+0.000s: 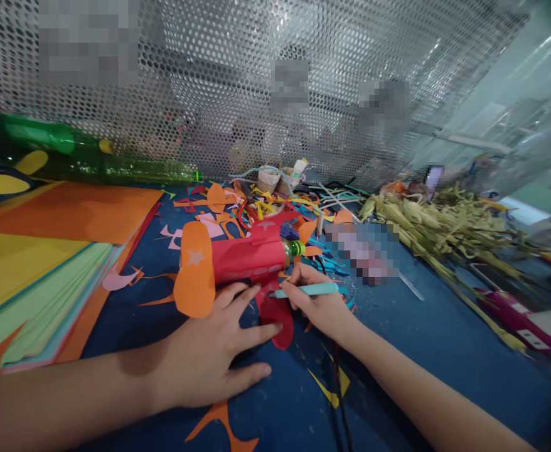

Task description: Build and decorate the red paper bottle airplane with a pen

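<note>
A plastic bottle wrapped in red paper (238, 257) lies on its side in front of me, its green-capped neck (297, 248) pointing right. An orange paper piece (194, 270) with a grey star stands at its left end. A red paper wing (278, 323) extends from the bottle toward me. My left hand (223, 342) lies with spread fingers, one fingertip on the wing and others against the bottle's near side. My right hand (317, 298) pinches a light-blue pen (310, 289), its tip at the wing near the bottle.
Stacked coloured paper (68, 213) lies on the left, green bottles (87, 150) behind it. Paper scraps (219, 198) litter the blue table (398, 376). Dried corn husks (435, 220) and a magenta tool (520, 320) lie at right. Perforated metal mesh (238, 75) stands behind.
</note>
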Demonstrator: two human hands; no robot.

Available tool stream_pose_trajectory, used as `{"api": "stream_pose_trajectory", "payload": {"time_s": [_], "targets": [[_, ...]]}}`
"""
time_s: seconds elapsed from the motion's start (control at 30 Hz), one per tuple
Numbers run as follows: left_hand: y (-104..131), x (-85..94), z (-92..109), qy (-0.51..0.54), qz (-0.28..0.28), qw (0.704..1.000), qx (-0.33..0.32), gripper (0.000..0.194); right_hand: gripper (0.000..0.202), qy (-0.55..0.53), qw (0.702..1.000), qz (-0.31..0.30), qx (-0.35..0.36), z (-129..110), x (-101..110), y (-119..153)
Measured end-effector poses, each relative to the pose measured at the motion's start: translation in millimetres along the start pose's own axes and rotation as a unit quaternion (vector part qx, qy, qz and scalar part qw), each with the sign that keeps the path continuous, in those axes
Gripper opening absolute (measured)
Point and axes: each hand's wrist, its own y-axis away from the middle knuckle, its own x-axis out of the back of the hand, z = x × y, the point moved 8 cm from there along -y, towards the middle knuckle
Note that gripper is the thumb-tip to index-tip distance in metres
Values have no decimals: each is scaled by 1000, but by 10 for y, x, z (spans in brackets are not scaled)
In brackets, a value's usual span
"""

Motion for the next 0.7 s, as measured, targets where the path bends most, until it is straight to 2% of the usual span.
{"api": "stream_pose_trajectory", "payload": {"time_s": [0.2, 0.37, 0.43, 0.6, 0.7], "targets": [[3, -8, 7, -5, -4, 1000, 0, 48, 21, -30, 1000, -4, 4, -6, -1, -6], [28, -24, 0, 3, -1, 1000, 7, 46, 24, -152, 984, 94, -9, 12, 168, -4], [21, -15, 7, 2, -2, 1000, 1, 47, 23, -147, 985, 86, -9, 0, 160, 2], [-10, 57, 34, -11, 23, 999, -25, 46, 24, -57, 998, 24, 12, -49, 81, 21], [-5, 91, 53, -11, 43, 998, -37, 44, 29, -58, 998, 16, 15, -32, 67, 18]]}}
